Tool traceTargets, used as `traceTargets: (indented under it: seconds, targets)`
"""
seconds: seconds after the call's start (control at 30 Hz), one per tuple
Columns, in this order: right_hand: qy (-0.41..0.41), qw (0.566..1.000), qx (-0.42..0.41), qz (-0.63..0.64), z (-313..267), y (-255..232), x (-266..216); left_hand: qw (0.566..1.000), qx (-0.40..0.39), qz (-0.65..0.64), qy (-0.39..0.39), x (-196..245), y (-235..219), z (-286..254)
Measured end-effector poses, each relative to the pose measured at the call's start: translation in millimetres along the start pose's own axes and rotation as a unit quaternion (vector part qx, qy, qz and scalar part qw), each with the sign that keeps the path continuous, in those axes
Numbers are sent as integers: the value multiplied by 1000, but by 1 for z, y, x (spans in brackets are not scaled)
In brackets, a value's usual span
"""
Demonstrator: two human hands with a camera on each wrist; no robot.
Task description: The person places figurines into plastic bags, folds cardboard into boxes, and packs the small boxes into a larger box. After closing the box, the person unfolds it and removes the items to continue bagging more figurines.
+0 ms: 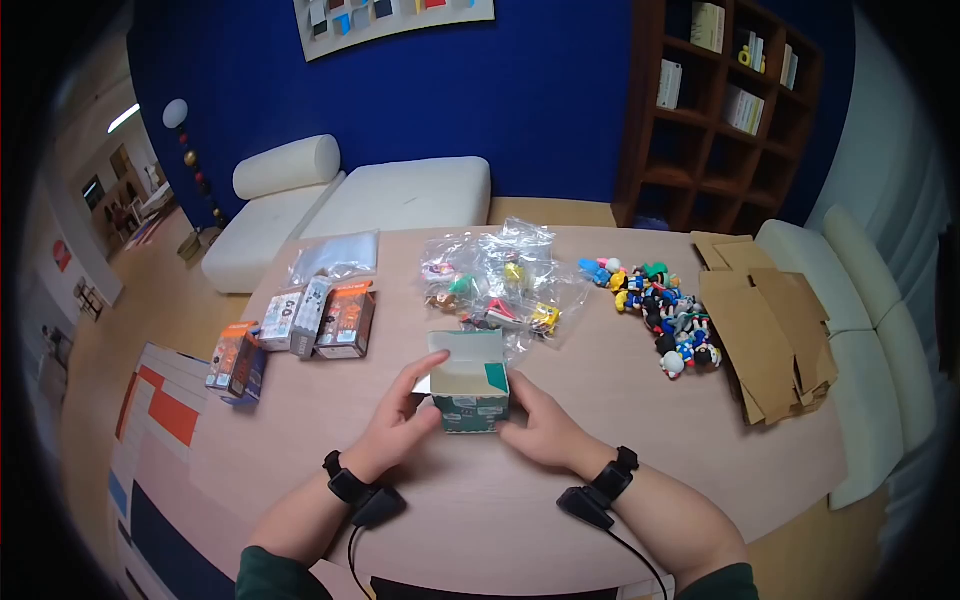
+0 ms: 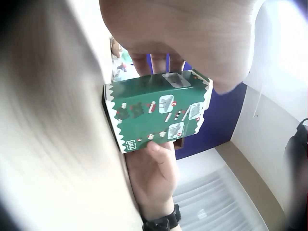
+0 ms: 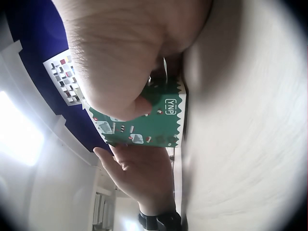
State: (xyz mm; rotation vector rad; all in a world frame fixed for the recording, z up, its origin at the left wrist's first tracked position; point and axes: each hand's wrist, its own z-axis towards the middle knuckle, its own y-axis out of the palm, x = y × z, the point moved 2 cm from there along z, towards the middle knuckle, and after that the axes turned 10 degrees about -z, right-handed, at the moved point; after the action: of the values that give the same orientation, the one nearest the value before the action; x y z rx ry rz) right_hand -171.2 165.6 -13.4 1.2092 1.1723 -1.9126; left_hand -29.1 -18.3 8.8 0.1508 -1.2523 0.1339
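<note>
A small green printed cardboard box (image 1: pixel 472 412) stands on the table before the person, its top open and a pale flap raised at the back. My right hand (image 1: pixel 545 425) holds it at the right side, with the thumb (image 2: pixel 158 153) on the lower corner of the printed front. At the opposite side is my left hand (image 1: pixel 395 425), its fingers stretched along the box's wall and left flap. The left thumb (image 3: pixel 107 161) stands out from the box in the right wrist view. Some left fingertips are hidden behind the box.
Clear plastic bags (image 1: pixel 510 265) with small figures lie behind the box. Several loose toy figures (image 1: pixel 670 310) are heaped to the right, beside flattened brown cardboard (image 1: pixel 765 335). Small packaged boxes (image 1: pixel 345 320) and a stack of clear bags (image 1: pixel 340 255) are at left.
</note>
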Motion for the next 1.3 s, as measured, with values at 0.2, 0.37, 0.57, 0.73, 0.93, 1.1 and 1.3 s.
traceTargets:
  seconds: [0.2, 0.37, 0.57, 0.73, 0.93, 1.1, 1.3]
  targets:
    - [8, 999, 1, 47, 2, 3, 0, 997, 39, 20, -70, -9, 1, 4]
    - [-83, 984, 138, -76, -2, -5, -27, 992, 110, 48, 34, -17, -16, 7]
    - [-258, 855, 67, -444, 8, -3, -88, 988, 45, 110, 97, -11, -8, 6]
    - [-232, 777, 124, -573, 19, 0, -101, 997, 80, -15, -3, -11, -9, 5]
    - [-169, 832, 142, -509, 36, -4, -82, 988, 142, 30, 46, -12, -14, 6]
    - [-11, 989, 141, -32, 54, -1, -51, 968, 247, -7, 46, -18, -23, 7]
    - [-49, 908, 50, -414, 45, -4, -26, 955, 265, -62, 115, -30, -30, 14]
